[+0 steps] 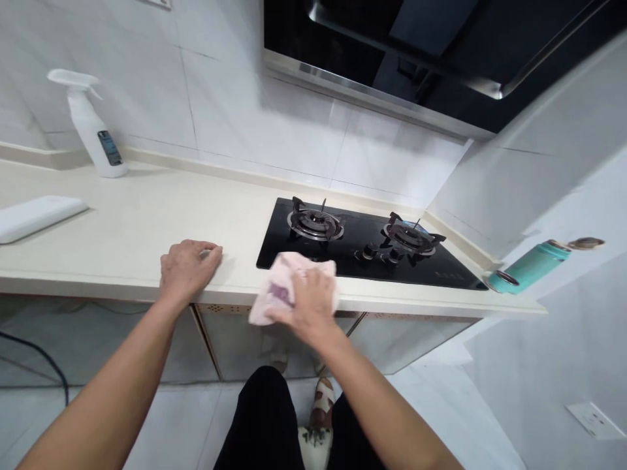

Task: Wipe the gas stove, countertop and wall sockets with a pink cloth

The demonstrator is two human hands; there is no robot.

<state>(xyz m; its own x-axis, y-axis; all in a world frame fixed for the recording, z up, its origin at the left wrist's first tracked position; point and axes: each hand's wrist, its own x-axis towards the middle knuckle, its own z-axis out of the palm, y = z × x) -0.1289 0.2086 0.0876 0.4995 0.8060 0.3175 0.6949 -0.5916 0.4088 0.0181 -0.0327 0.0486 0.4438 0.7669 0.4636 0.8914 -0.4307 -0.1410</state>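
Standing on countertop: white spray bottle

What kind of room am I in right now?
This looks like a home kitchen: a black two-burner gas hob set into a cream countertop, with a range hood above it.

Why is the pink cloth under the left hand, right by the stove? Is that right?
Not quite: the pink cloth is under the right hand, not the left hand. It is right by the stove, as you said. The head view shows this.
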